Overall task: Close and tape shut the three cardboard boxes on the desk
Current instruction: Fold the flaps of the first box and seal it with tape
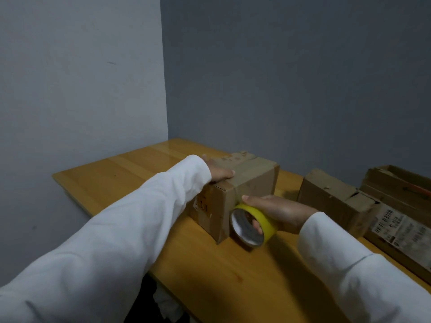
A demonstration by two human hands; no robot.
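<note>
A closed cardboard box (254, 180) stands on the wooden desk (130, 173), with a strip of brown tape running across its top and down its near side. My left hand (219, 171) presses flat on the box top, fingers straight. My right hand (277, 210) grips a yellow tape roll (254, 226) held against the lower front side of that box, fingers through its core. A second cardboard box (331, 197) sits to the right, its flaps loosely down. A third, larger box (401, 206) with a barcode label lies at the far right, its top open.
The desk stands in a room corner, grey walls behind and to the left. Its left edge (70, 194) runs diagonally toward me. Bare desk surface lies left of the taped box and in front of it.
</note>
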